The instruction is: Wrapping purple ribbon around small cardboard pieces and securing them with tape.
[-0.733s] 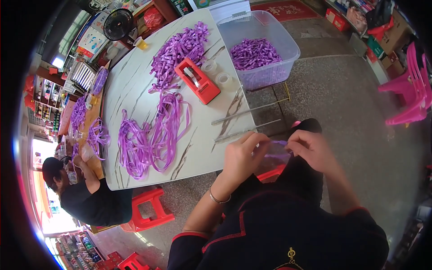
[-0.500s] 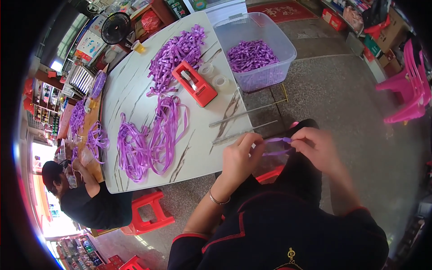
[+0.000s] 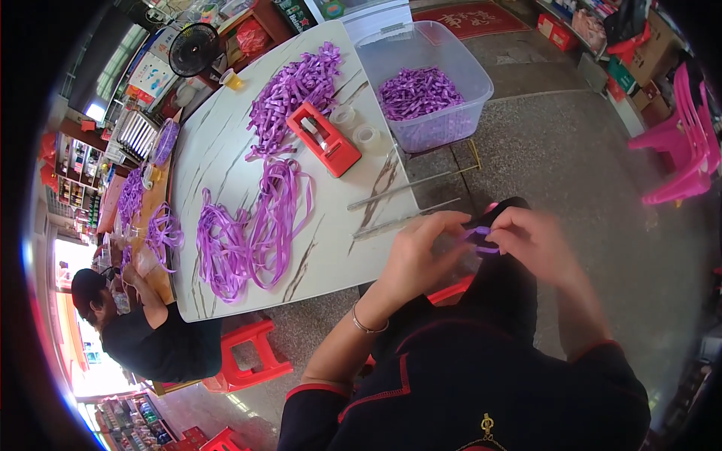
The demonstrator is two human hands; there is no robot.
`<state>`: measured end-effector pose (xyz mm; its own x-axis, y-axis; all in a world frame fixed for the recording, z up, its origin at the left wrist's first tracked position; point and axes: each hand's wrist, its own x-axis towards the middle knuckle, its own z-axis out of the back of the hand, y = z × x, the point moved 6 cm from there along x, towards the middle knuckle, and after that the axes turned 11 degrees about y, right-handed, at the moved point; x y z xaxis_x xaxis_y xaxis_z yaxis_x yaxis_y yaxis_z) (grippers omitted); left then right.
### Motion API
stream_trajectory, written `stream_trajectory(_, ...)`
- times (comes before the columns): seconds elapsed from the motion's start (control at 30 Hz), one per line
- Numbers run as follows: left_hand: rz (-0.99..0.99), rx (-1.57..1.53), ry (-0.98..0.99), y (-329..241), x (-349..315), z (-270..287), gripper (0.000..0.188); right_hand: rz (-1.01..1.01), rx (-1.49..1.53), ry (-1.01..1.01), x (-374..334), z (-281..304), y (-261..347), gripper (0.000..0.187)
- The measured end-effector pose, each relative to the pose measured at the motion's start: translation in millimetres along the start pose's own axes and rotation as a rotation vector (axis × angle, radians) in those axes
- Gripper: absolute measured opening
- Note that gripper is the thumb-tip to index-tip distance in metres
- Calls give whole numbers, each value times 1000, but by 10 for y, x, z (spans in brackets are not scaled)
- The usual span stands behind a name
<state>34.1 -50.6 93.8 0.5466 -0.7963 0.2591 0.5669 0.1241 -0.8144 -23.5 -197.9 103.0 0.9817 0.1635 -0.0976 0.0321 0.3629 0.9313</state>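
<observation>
My right hand (image 3: 534,244) pinches a short loop of purple ribbon (image 3: 483,231) between thumb and fingertips, above my lap. Close by on its left, my left hand (image 3: 423,252) has its thumb and forefinger apart, both smeared by motion; the ribbon's near end lies by those fingertips. On the marbled white table (image 3: 331,270), long purple ribbon strands (image 3: 282,225) are spread out. Farther back lies a heap of short purple ribbon pieces (image 3: 301,86), with a red tape dispenser (image 3: 323,139) beside it.
A clear plastic bin (image 3: 444,139) of purple ribbon pieces stands right of the table. Two thin metal rods (image 3: 398,192) jut over the table edge. Small clear cups (image 3: 366,136) stand near the dispenser. Another person (image 3: 150,338) works at the left, near a red stool (image 3: 248,357).
The left hand has moved right toward the right hand, and its thumb and forefinger have come apart. The ribbon loop now sits closer to the right fingertips.
</observation>
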Motion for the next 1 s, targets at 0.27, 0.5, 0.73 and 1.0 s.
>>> stream_trajectory(0.27, -97, -40, 11, -107, 114, -98, 14, -103, 234, 50, -15, 13, -61, 16)
stream_trajectory(0.5, 79, -326, 157, 62, 99, -246, 8, -142, 383, 102, -28, -17, -134, 18)
stream_trajectory(0.73, 235, -749, 155, 225, 100, -316, 11, 123, -186, -546, -153, 253, -124, 12)
stream_trajectory(1.0, 173, -377, 106, 119, 230, -102, 14, 38, 733, -63, -7, -457, -305, 17)
